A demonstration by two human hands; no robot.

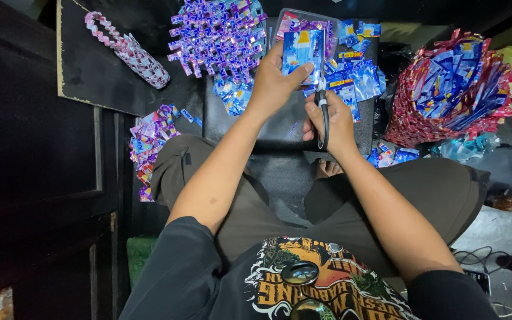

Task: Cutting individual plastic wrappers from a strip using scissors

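many shiny wrappers all around, seen from above over crossed legs in dark trousers [428,189]. biggest on the right: a woven basket [413,115] of red and pink folded strips, tilted, filled with long blue and red wrapper strips [466,83] pointing up and to the right. at the top centre, a flat woven mat [217,35] of purple and blue folded pieces, lying on the dark floor. further left, a long woven chain [128,50] in pink and white, lying diagonally from upper left to lower right on a dark board [90,77]. beside the left knee, a loose pile of folded purple pieces [146,145]. behind the hands, a heap of blue cut wrappers [354,71], partly on a grey tray [303,15].

in the middle, left hand [274,86] closed around a blue sachet wrapper [303,56], thumb across the lower edge, fingers behind. wrapper held upright above the lap, just in front of the tray, long axis nearly vertical in the view, top end pointing away from the body, printed face toward the camera. just beside it, right hand [333,121] gripping black scissors [322,115], fingers through the handles, blades pointing up toward the lower right corner of the wrapper, long axis also nearly vertical. blade tips at the wrapper edge; touching or not, cannot tell.
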